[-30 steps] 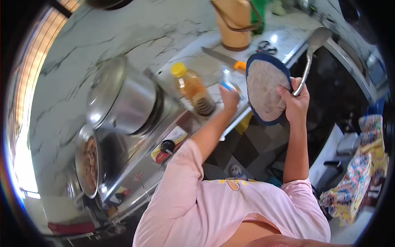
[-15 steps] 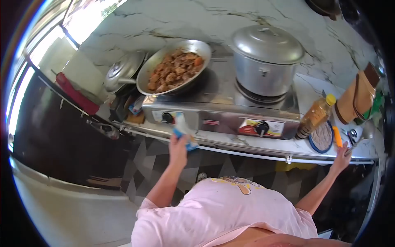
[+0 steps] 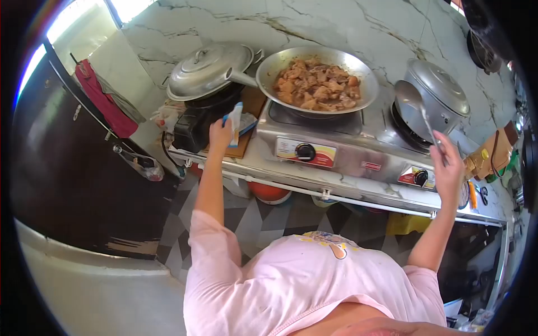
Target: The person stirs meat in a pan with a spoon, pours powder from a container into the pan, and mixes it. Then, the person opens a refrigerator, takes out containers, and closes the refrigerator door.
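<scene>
The marble worktop (image 3: 336, 183) runs along the wall and carries the stove (image 3: 350, 158). On the stove's left burner sits the pan (image 3: 365, 75), its handle pointing left toward a covered pan (image 3: 212, 70); meat (image 3: 316, 85) in sauce fills its base. A lidded pot (image 3: 444, 96) stands on the right burner. The spoon (image 3: 409, 95) is in the right hand (image 3: 448, 165), whose fingers are closed around the end of its handle; the bowl lies up and to the left of them, across the pot in view, and whether it touches the pot I cannot tell. The packet (image 3: 235, 119) is gripped in the fingers of the left hand (image 3: 219, 134), most of it rising above and to the right of them, in front of the covered pan and the brown board (image 3: 239, 150).
</scene>
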A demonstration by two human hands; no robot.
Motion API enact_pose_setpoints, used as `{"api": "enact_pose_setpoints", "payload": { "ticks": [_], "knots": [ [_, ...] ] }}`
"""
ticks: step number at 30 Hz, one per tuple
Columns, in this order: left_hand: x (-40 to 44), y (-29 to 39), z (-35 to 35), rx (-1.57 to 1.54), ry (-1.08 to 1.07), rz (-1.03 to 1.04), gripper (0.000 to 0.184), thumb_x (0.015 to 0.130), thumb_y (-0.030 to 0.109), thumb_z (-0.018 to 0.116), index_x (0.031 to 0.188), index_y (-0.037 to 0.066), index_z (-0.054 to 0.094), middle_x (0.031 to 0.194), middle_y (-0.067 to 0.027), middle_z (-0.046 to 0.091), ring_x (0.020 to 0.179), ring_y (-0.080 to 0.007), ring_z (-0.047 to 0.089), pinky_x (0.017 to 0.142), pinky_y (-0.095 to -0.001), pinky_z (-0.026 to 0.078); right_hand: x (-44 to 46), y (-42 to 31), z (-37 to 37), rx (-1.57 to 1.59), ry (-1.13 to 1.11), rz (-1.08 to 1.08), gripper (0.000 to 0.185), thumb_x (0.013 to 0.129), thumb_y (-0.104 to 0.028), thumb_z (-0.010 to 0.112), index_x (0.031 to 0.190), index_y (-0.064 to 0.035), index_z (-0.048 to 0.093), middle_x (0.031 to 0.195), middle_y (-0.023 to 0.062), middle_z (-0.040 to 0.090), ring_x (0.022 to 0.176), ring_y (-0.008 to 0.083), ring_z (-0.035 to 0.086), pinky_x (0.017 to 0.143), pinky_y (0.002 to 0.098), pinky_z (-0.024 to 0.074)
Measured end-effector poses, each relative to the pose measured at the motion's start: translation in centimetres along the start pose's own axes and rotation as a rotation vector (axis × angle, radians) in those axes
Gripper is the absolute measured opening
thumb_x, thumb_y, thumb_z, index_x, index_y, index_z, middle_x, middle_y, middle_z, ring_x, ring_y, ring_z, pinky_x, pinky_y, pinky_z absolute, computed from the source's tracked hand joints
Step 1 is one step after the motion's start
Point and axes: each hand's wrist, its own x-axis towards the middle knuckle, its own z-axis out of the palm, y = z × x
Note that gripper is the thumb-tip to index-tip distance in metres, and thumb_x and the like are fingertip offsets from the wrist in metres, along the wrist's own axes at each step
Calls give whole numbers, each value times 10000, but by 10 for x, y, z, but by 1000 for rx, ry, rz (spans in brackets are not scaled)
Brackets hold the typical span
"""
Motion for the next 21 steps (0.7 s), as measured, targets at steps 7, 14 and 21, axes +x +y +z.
{"api": "enact_pose_setpoints", "payload": {
  "ticks": [7,14,21],
  "knots": [
    [62,-35,65,280,-352,-72,436,807,385,498,1160,130,503,1259,-195,405,1166,-396,376,908,-523,343,20,-81,61,-199,-66,-200,233,748,-37,592,980,-29,604,740,82,548,662,168,518,616,283,413],
    [38,-17,63,332,-367,-216,673,760,501,525,1305,170,309,1291,-179,367,1192,-364,347,931,-537,277,83,-84,119,-452,-405,-199,167,706,-113,593,844,-31,641,751,160,581,714,317,564,647,370,441],
    [25,-24,61,521,-368,-242,723,734,531,542,1288,111,343,1270,-181,374,1176,-354,355,925,-502,283,116,-76,181,-469,-491,-226,120,679,-119,579,737,-26,627,715,189,602,691,334,590,632,413,456]
  ]
}}
